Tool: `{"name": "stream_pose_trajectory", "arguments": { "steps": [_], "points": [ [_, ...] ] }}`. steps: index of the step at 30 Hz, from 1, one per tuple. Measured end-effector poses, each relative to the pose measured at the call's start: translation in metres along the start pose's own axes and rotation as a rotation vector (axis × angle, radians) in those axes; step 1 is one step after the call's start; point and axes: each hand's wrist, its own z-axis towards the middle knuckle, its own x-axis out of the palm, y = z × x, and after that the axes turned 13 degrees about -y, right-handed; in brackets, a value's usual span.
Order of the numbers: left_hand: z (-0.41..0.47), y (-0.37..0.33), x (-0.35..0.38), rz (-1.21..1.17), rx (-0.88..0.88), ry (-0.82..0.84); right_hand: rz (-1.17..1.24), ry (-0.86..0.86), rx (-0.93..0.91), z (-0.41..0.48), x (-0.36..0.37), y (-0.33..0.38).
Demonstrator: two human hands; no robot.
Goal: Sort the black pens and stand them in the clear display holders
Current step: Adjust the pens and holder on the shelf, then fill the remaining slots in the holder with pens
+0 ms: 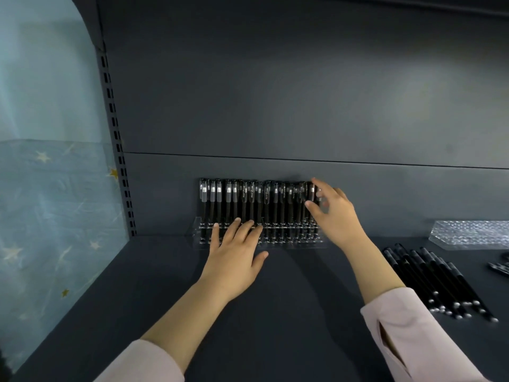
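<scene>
Leftmost, a person's left hand (237, 245) lies flat, fingers straight, on the front of a clear holder (308, 244) filled with upright black pens (248, 201). Their right hand (334, 216) pinches the end pen (311, 193) between thumb and forefinger. Farther right, loose pens (435, 279) lie on the shelf (303, 312) near a second clear holder (468, 234).

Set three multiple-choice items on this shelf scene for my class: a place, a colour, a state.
1. Relative to the clear holder, the loose pens lie: A) left; B) right; C) on top.
2. The sleeves are: A) pale pink; B) green; C) black.
3. The left hand is: A) a fist; B) gripping a pen; C) flat, fingers straight, on the holder.
Answers: B, the pile lies on the shelf to its right; A, both cuffs look pink; C, its straight fingers rest on the holder's front.
</scene>
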Motion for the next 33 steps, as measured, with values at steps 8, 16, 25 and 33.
{"name": "stream_pose_trajectory", "arguments": {
  "steps": [8,16,25,33],
  "points": [
    [0.015,-0.104,-0.004,-0.291,-0.147,0.062,-0.128,0.109,0.112,-0.001,-0.087,-0.069],
    [0.035,-0.242,0.043,-0.255,-0.265,0.311,-0.256,0.332,0.072,-0.006,-0.159,-0.176],
    [0.062,-0.300,0.072,-0.145,-0.497,0.303,0.026,0.425,0.089,-0.001,-0.170,-0.221],
    [0.069,-0.298,0.074,-0.155,-0.593,0.329,0.025,0.419,0.074,-0.001,-0.161,-0.222]
  ]
}}
